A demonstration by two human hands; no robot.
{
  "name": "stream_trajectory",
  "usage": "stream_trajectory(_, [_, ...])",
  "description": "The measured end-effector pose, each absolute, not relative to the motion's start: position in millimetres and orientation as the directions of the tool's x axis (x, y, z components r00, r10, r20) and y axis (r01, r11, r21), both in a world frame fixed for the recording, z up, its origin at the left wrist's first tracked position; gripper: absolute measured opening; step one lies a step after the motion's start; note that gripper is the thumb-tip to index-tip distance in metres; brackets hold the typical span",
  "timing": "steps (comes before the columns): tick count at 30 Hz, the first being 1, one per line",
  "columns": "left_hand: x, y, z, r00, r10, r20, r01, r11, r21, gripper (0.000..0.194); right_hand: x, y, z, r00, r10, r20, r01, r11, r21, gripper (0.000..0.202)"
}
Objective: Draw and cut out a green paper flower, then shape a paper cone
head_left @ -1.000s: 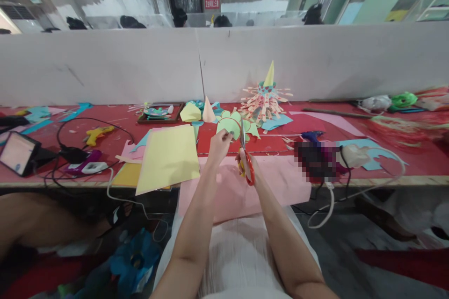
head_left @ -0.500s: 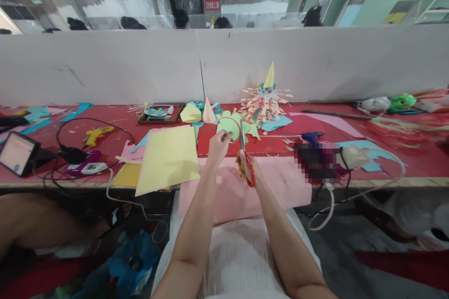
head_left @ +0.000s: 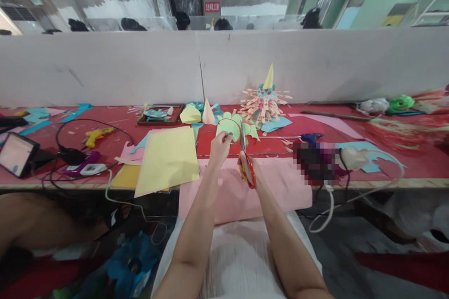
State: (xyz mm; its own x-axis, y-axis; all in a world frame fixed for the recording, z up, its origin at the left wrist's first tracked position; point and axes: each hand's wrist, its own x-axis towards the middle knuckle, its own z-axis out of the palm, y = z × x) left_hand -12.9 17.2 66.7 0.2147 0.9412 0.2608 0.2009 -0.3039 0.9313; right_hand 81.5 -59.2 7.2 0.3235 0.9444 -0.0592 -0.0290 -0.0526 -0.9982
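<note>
My left hand (head_left: 220,148) is closed in a pinch at the lower edge of a light green paper piece (head_left: 228,126) with a scalloped outline. In my right hand (head_left: 247,164) is a pair of scissors (head_left: 250,176) with red and yellow handles. The blades point away from me and lie at the right edge of the green paper. Whether they touch it, I cannot tell. Under my forearms lies a large pink sheet (head_left: 280,180). Beyond my hands stand a small peach paper cone (head_left: 208,113) and a fringed paper figure (head_left: 266,103) with a yellow cone top.
Yellow sheets (head_left: 170,161) lie left of my arms. Farther left are a yellow glue gun (head_left: 97,136), cables and a phone (head_left: 17,155). A blue glue gun (head_left: 311,137) and a power strip (head_left: 354,156) are at the right. A white partition (head_left: 140,67) borders the table's back.
The view has shifted very slightly. Both hands, the scissors and the green paper keep nearly the same places.
</note>
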Motion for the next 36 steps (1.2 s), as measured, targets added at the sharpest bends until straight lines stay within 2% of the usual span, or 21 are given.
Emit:
stream_trajectory(14, [-11,12,70,0.198,0.945,0.26,0.211,-0.3,0.93,0.022,87,-60,0,0.366,0.928,-0.075,0.032,-0.093,-0.995,0.051])
stream_trajectory(24, [-22,17,67,0.165,0.935,0.315,0.333,-0.353,0.874,0.022,78,-64,12,0.343,0.935,-0.088,0.035,-0.106,-0.994,0.052])
stream_trajectory(36, [-24,21,58,0.111,0.944,0.311,0.28,-0.33,0.901,0.019,76,-61,10,0.351,0.93,-0.104,0.054,-0.131,-0.99,0.055])
